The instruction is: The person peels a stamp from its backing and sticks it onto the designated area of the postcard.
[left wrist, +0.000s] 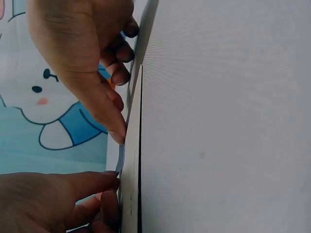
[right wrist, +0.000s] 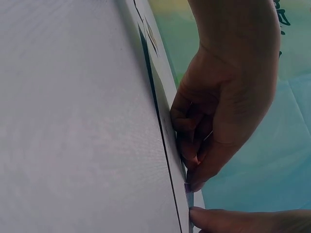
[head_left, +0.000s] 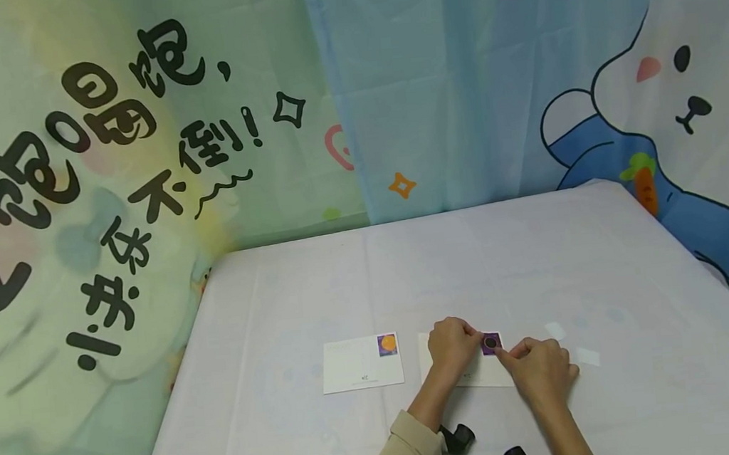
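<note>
A small purple stamp with a dark round design lies over the top right corner of a white card. My left hand pinches the stamp's left side with thumb and forefinger. The thumb of my right hand touches its right side, while the other fingers bend loosely away from it. Both hands also show in the left wrist view, where the left hand is below and the right hand above. The left forearm covers part of the card. To its left lies another white card bearing an orange and purple stamp.
White paper pieces lie right of the right hand on the white-covered table. Black wrist devices sit by both forearms. Printed curtains hang behind the table and along its left side.
</note>
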`<state>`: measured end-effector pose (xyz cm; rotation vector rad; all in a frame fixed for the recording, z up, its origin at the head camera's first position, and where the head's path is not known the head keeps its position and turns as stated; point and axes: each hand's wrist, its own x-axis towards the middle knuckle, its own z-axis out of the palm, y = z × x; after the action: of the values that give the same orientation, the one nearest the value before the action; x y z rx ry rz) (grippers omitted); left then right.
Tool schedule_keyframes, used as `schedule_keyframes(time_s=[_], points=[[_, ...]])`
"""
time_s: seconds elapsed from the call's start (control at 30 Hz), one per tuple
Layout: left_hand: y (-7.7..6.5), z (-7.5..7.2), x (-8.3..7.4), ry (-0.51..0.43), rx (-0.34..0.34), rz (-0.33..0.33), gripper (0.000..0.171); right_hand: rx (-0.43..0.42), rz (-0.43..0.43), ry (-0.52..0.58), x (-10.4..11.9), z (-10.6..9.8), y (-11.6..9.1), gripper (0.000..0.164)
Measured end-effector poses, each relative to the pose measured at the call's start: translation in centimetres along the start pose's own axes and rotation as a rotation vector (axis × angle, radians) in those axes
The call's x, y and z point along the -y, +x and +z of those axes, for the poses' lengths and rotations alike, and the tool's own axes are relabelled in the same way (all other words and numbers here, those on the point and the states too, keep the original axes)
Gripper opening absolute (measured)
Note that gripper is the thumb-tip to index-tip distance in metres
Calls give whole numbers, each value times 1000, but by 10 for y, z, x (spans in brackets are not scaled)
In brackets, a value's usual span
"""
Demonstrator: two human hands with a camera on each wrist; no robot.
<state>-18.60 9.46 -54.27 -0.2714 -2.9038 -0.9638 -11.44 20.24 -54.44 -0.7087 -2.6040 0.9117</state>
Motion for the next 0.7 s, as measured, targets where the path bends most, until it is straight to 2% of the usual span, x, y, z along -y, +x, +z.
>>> schedule_keyframes(time_s=[0.47, 0.7], points=[[1, 4, 0, 61, -24, 33, 19, -11, -31, 2, 1, -2, -1, 27], [4, 7, 5, -3, -35, -9, 28, 7, -44, -21, -1, -3, -2, 27]])
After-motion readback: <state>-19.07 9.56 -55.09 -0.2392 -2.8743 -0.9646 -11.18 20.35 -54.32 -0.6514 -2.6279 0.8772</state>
